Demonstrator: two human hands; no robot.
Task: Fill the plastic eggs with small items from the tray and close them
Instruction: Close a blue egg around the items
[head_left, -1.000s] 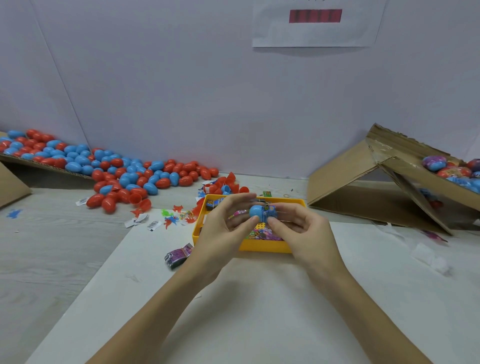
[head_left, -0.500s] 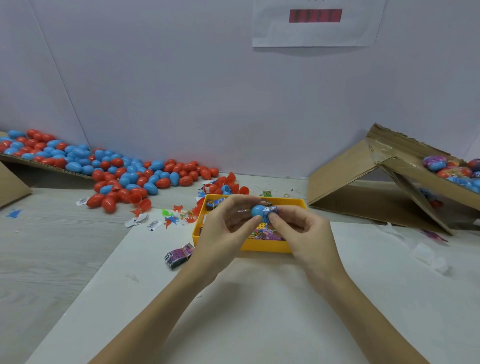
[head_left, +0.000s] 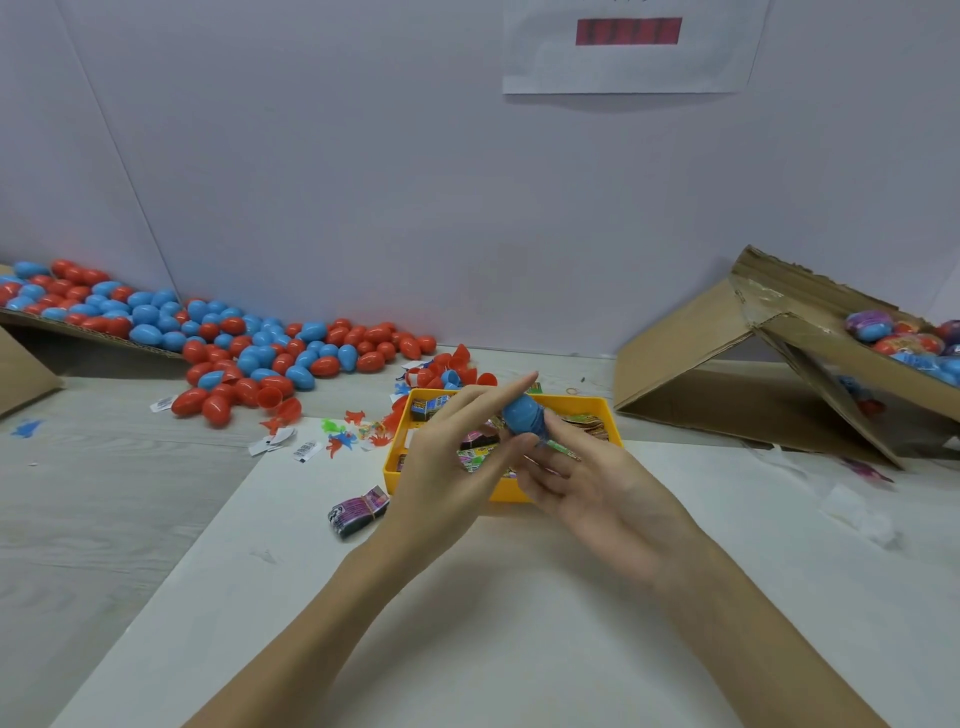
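Since the earlier frame, both hands have tilted the blue egg (head_left: 524, 415) upward. Left hand (head_left: 452, 467) pinches it between thumb and forefinger; right hand (head_left: 587, 488) grips its lower end. Egg sits at frame center, above the yellow tray (head_left: 597, 402).

Two bare forearms are entering from the lower edge of the head view. The left hand (head_left: 447, 467) and right hand (head_left: 597, 499) are showing no gloves, rings, watches or bands. No sleeves are reaching the visible forearms. Fingernails are appearing short and unpainted.
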